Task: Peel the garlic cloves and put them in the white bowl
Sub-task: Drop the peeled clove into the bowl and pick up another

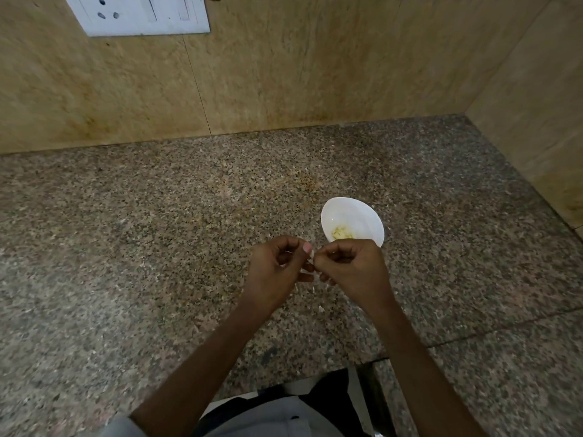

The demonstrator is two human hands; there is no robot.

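Both hands, left hand [277, 263] and right hand [350, 266], pinch what looks like a garlic clove [311, 254].

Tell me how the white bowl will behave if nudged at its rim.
Probably light: the white bowl looks small and shallow and holds only a few peeled garlic pieces. It looks smooth, so it would likely slide on the polished stone counter rather than tip. It seems rigid.
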